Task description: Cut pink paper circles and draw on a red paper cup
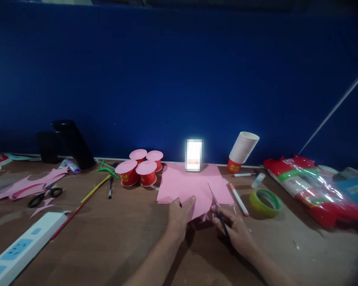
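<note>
Matt paper, glossy plastic bag

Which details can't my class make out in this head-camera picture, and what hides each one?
All in the head view:
- Left hand: any fingers under the pink sheet, hidden by it.
- Scissors: part of the handles, covered by the right hand.
- Lit screen: its content, blurred into blocks.
- Power strip: its near end, cut off at the lower-left corner.

Four clustered pink-topped cups, two scissors, two white markers, one tape roll
</note>
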Demonstrator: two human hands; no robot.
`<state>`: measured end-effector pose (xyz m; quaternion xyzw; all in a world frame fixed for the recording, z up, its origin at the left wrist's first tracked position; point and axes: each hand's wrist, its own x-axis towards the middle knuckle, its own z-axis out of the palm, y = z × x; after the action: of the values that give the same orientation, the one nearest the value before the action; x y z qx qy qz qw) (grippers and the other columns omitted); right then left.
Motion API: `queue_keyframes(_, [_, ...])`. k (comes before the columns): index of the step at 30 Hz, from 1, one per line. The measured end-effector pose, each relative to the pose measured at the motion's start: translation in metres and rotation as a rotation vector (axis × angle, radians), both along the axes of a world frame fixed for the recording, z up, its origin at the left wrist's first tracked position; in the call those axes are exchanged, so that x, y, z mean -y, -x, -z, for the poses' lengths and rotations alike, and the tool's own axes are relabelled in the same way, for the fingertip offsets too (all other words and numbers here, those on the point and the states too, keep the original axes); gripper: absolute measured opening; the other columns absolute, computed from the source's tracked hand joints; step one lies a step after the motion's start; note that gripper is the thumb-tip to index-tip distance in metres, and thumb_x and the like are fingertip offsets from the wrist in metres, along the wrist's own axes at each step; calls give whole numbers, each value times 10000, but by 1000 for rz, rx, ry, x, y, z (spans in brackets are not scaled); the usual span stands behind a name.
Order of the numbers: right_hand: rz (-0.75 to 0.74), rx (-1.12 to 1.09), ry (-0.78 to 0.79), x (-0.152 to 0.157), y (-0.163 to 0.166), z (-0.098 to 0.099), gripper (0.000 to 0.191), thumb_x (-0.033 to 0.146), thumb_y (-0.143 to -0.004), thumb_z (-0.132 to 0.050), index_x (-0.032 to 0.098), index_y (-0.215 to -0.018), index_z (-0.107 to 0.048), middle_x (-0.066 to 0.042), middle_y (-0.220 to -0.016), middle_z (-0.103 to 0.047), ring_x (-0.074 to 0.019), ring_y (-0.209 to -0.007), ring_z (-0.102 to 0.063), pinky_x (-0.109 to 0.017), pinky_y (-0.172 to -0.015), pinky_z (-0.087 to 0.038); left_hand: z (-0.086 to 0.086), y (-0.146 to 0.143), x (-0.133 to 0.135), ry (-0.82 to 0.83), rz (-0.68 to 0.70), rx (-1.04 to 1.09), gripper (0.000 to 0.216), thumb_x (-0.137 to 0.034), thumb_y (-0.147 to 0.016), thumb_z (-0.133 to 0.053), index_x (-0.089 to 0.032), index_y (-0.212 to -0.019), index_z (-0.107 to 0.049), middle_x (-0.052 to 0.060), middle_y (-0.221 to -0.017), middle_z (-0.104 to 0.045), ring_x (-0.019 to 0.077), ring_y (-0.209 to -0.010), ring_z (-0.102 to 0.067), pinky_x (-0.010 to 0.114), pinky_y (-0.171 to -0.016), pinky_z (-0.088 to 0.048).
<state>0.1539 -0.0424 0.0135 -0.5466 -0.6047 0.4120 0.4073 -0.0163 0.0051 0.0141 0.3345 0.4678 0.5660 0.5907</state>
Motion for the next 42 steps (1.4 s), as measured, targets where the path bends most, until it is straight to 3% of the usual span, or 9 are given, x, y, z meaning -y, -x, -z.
queue_keyframes(7, [-20,28,-48,1,0,-10,238,403,-810,-593,173,-852,-640,14,-673,-508,-123,-595,-456,-203,-501,-399,-2,0,0,-5,55,26,429,-424,-597,-772,-75,-832,-685,122,-788,-707,209,-694,-641,309,-623,-512])
queue_keyframes(11, [7,40,-78,1,0,-13,252,389,-814,-590,175,-932,-649,12,-683,-530,-129,-607,-473,-212,-528,-412,-1,0,0,8,53,20,458,-430,-575,-784,-69,-838,-685,125,-783,-709,209,-683,-643,308,-615,-518])
queue_keyframes(19, [8,-81,27,0,2,-3,302,422,-825,-582,164,-979,-615,59,-557,-409,-89,-471,-390,-197,-433,-341,-6,0,2,37,54,15,442,-428,-583,-779,-77,-830,-670,115,-774,-704,195,-660,-631,297,-584,-514])
queue_keyframes(24, [26,-128,16,-2,2,4,337,421,-817,-599,176,-1049,-591,47,-605,-447,-101,-510,-426,-204,-457,-367,-2,0,0,49,27,21,458,-426,-590,-777,-77,-866,-668,119,-799,-702,191,-683,-632,296,-608,-512])
queue_keyframes(28, [22,-133,-22,-2,2,5,345,414,-812,-605,176,-1063,-590,32,-650,-489,-110,-541,-438,-213,-485,-383,1,0,-1,57,-5,109,415,-399,-594,-782,-104,-857,-653,90,-783,-702,185,-690,-643,295,-638,-519])
queue_keyframes(35, [31,-33,-33,-1,4,-3,325,407,-809,-593,168,-1029,-612,29,-620,-509,-126,-544,-467,-229,-505,-405,-11,-3,2,83,-10,344,354,-317,-568,-800,-139,-817,-621,64,-822,-710,192,-771,-664,335,-779,-520])
queue_keyframes(42, [17,-13,-53,-2,5,-4,313,395,-823,-577,158,-1024,-612,26,-620,-522,-119,-533,-465,-221,-490,-391,-10,-4,3,57,68,367,452,-335,-572,-798,-133,-944,-640,80,-837,-712,206,-756,-662,345,-724,-523])
